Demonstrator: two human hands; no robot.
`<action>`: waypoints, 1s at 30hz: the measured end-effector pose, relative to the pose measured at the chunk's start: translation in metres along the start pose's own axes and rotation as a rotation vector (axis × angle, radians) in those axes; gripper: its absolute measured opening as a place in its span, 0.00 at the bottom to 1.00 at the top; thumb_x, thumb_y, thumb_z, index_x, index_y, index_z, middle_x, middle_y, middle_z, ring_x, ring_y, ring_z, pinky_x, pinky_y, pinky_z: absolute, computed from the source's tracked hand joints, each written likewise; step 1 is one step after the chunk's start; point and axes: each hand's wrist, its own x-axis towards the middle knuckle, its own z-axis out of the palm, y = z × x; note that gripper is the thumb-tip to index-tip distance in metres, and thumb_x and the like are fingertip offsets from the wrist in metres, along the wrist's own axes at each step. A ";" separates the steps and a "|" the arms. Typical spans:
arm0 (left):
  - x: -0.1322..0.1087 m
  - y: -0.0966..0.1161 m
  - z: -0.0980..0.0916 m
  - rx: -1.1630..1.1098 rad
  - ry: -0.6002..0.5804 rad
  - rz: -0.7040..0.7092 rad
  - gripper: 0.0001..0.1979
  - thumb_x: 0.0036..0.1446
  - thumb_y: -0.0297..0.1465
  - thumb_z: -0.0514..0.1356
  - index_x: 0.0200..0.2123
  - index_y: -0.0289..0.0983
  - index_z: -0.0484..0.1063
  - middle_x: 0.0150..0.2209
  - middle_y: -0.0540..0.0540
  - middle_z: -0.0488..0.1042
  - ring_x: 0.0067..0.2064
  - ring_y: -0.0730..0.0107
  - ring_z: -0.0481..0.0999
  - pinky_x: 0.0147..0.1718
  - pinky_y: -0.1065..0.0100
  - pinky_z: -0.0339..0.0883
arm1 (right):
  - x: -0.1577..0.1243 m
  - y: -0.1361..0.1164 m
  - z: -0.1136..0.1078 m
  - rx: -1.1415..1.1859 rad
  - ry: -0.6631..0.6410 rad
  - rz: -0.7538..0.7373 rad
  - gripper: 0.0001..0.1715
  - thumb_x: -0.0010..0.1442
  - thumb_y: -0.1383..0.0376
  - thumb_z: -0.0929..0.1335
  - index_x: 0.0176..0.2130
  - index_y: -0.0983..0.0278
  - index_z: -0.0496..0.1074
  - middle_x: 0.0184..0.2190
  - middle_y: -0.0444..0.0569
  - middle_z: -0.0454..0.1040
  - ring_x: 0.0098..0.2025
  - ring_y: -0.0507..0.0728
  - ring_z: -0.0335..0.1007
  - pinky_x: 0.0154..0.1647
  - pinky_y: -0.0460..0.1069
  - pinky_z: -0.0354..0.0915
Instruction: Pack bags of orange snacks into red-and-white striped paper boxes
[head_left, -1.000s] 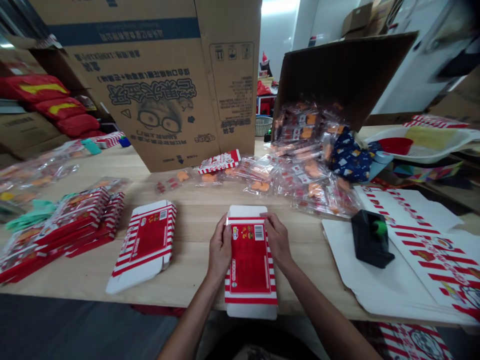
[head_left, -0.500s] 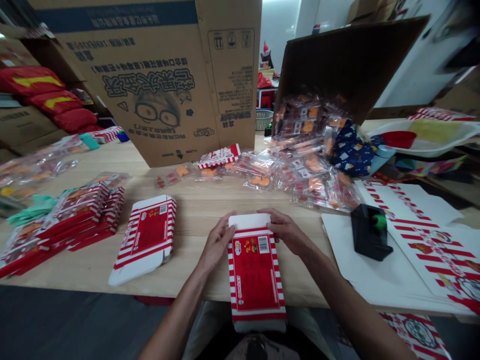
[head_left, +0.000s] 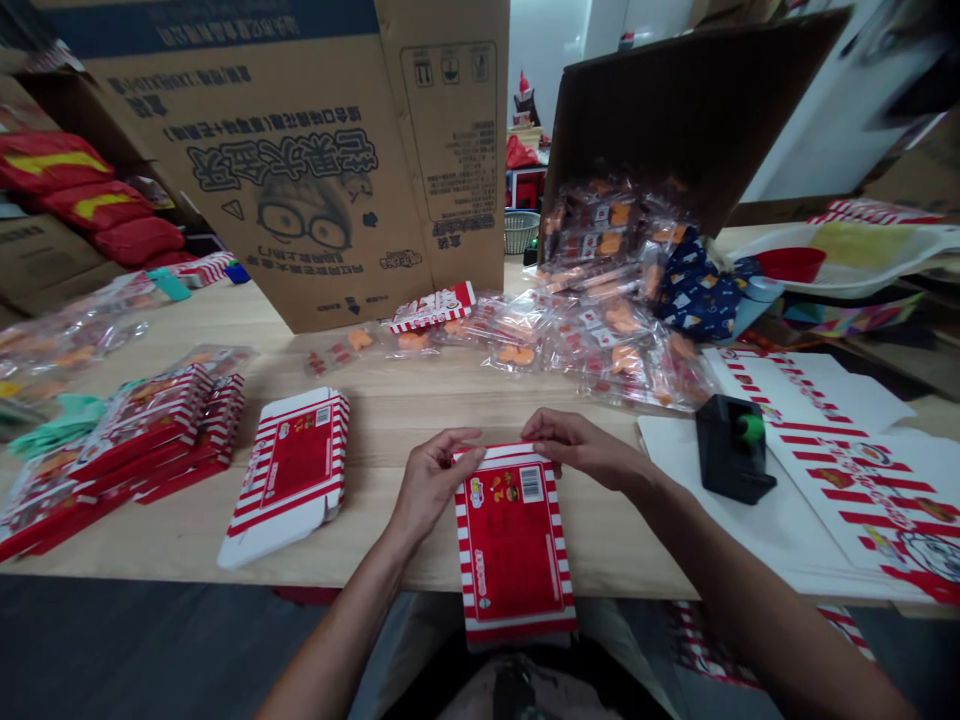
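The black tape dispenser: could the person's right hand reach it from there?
Probably yes: only tabletop lies between the right hand and the black tape dispenser, once it leaves the red-striped carton.

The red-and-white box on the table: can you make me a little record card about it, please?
Thing: flat red-and-white striped cardboard box
Left hand: bare hand at the box's top left corner
Right hand: bare hand with fingers at the box's top edge
Resting over: pale wooden table
Beside it: second flat striped cardboard box, on the left
Behind it: clear plastic packets with orange pieces
Right side: black tape dispenser
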 end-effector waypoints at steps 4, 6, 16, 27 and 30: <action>-0.002 0.011 0.003 0.002 -0.034 -0.052 0.21 0.52 0.43 0.71 0.43 0.34 0.81 0.33 0.45 0.83 0.31 0.68 0.79 0.32 0.71 0.72 | 0.008 -0.007 -0.002 -0.061 -0.001 0.084 0.09 0.57 0.61 0.71 0.35 0.64 0.69 0.23 0.43 0.74 0.23 0.50 0.66 0.23 0.44 0.60; -0.004 0.009 0.000 0.010 -0.068 -0.057 0.20 0.53 0.44 0.70 0.44 0.35 0.81 0.35 0.45 0.84 0.33 0.67 0.79 0.34 0.70 0.72 | 0.008 -0.006 -0.001 -0.135 0.008 0.085 0.06 0.55 0.65 0.70 0.32 0.63 0.68 0.21 0.42 0.73 0.22 0.50 0.66 0.21 0.44 0.59; -0.016 -0.011 -0.012 0.049 -0.187 -0.114 0.21 0.58 0.44 0.67 0.47 0.36 0.81 0.38 0.45 0.83 0.36 0.67 0.79 0.38 0.70 0.71 | -0.006 0.003 0.028 -0.477 0.149 0.081 0.05 0.51 0.73 0.64 0.30 0.63 0.67 0.22 0.43 0.72 0.24 0.51 0.64 0.23 0.44 0.54; -0.032 -0.019 -0.029 0.379 -0.364 0.338 0.16 0.65 0.39 0.62 0.51 0.40 0.80 0.48 0.40 0.81 0.48 0.61 0.80 0.48 0.62 0.72 | -0.041 0.004 0.023 -0.610 -0.055 -0.152 0.03 0.61 0.69 0.65 0.37 0.64 0.70 0.32 0.46 0.75 0.31 0.52 0.68 0.32 0.46 0.62; -0.031 -0.014 -0.021 0.382 -0.322 0.386 0.13 0.62 0.36 0.65 0.48 0.41 0.82 0.45 0.40 0.82 0.45 0.63 0.81 0.44 0.65 0.74 | -0.046 0.008 0.032 -0.600 0.034 -0.211 0.04 0.60 0.72 0.65 0.36 0.64 0.69 0.32 0.46 0.74 0.31 0.52 0.68 0.32 0.46 0.63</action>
